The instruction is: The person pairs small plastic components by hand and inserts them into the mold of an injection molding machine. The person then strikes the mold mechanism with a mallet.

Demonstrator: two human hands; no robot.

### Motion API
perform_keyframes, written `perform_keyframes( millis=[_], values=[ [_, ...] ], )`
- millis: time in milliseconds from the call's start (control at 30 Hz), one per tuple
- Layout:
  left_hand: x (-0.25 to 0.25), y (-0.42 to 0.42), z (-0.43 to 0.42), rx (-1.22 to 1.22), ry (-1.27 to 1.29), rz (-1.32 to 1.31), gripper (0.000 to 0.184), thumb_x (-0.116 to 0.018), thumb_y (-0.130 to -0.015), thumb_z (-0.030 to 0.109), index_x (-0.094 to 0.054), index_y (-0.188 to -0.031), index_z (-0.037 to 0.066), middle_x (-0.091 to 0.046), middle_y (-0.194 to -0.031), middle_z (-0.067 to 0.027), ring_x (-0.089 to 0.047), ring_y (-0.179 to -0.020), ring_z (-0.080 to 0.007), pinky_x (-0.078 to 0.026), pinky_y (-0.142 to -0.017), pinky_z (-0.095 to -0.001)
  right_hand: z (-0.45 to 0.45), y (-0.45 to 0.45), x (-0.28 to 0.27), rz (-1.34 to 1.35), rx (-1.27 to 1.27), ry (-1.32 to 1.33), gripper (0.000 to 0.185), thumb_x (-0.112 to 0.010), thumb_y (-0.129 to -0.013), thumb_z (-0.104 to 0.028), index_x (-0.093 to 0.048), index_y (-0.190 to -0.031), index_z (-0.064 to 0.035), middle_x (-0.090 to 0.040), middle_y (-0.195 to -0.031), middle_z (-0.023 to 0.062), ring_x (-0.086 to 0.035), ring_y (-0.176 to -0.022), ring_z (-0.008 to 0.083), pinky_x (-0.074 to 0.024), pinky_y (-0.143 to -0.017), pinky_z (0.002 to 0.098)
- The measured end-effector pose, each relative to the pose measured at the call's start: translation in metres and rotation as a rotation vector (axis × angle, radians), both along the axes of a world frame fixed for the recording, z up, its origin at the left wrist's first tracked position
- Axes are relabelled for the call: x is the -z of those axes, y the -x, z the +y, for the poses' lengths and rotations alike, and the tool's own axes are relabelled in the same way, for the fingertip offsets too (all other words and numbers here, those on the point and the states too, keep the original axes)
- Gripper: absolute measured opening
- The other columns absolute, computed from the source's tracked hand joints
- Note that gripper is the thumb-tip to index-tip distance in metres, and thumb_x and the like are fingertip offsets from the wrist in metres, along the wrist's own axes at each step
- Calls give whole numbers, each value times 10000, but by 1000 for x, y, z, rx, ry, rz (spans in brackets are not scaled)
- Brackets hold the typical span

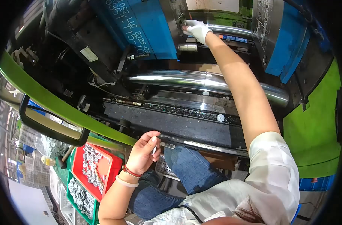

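My right hand (196,30), in a white glove with bare fingertips, reaches to the steel face of the left mould half (175,17). Its fingers are drawn together against that face, and whatever lies between them is hidden. A blue mould block (137,26) with white handwriting backs the steel. Nearer my body, my bare left hand (144,150) is raised above my knee with its fingers curled in. A small pale edge shows at those fingers, too little to name. A red cord and a pale bangle circle that wrist.
Below my right arm runs a thick chrome tie bar (178,77). One round pale part (220,117) lies on the machine bed. At lower left are a red tray (112,170) and a green tray (69,183) of small grey parts. A green door edge with a black handle (52,133) curves past.
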State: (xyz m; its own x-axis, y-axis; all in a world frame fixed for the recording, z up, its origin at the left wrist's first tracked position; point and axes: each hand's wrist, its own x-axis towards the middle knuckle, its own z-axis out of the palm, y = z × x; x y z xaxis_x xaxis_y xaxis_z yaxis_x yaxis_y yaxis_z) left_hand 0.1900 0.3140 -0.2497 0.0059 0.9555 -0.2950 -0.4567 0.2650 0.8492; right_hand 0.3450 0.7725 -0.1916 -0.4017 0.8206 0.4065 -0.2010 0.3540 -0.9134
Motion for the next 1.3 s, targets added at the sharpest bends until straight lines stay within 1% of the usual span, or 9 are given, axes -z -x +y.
perform_keyframes(
  millis=[233,333,533,667,867,967,1067,1167,1300],
  values=[
    [1,0,-2,-5,12,9,235,-542,-937,244,-516,-1127,108,-512,-823,-9,-449,-585,-94,-365,-495,-209,-2,5,-9,-91,68,60,530,-655,-837,-112,-435,-1281,76,-580,-1162,147,-604,-987,199,-511,-844,255],
    [2,-1,-2,8,-4,5,235,-546,-935,243,-516,-1126,107,-512,-823,-8,-451,-589,-96,-365,-495,-208,11,12,-7,-215,159,-65,513,-657,-832,-91,-450,-1271,74,-578,-1162,143,-607,-987,201,-519,-829,256],
    [1,-1,-3,22,-12,7,234,-548,-935,236,-516,-1127,106,-510,-818,-12,-451,-589,-99,-367,-493,-211,3,14,0,170,58,126,361,-554,-834,41,-534,-1193,60,-613,-1075,128,-615,-970,185,-531,-824,293],
    [2,-1,-3,29,-17,3,237,-546,-936,237,-514,-1128,103,-507,-812,-14,-451,-585,-100,-368,-491,-212,-6,21,-11,42,251,111,328,-487,-823,96,-582,-1132,43,-641,-983,119,-642,-883,195,-541,-819,301],
    [2,0,-3,43,-27,-9,233,-542,-938,234,-514,-1129,104,-501,-807,-14,-450,-583,-101,-368,-490,-212,50,35,16,-56,436,-69,242,-592,-796,-47,-680,-1021,-38,-692,-925,124,-669,-826,184,-519,-767,279],
    [2,-1,-2,58,-30,-12,231,-540,-939,233,-513,-1131,107,-497,-805,-14,-449,-582,-100,-369,-491,-212,24,24,5,-139,460,-97,231,-632,-774,-115,-700,-991,-74,-693,-936,126,-673,-836,196,-505,-768,286],
    [2,-1,-2,64,-34,-4,232,-540,-940,231,-511,-1134,109,-492,-803,-13,-448,-582,-99,-368,-492,-212,28,24,4,-101,377,-46,245,-636,-769,-121,-697,-1002,-79,-691,-959,116,-670,-860,216,-500,-803,290],
    [2,-2,-3,64,-26,0,233,-539,-940,230,-509,-1137,111,-489,-801,-12,-448,-581,-99,-366,-493,-211,-1,21,-5,-226,567,-188,256,-636,-764,-131,-697,-1009,-93,-689,-967,107,-667,-871,215,-497,-812,290],
    [0,-2,-5,66,-30,-3,227,-536,-942,226,-512,-1135,109,-488,-799,-11,-450,-583,-99,-365,-494,-210,37,29,10,-157,488,-94,263,-649,-761,-148,-697,-1016,-107,-686,-974,108,-662,-891,217,-492,-832,285]
  ],
)
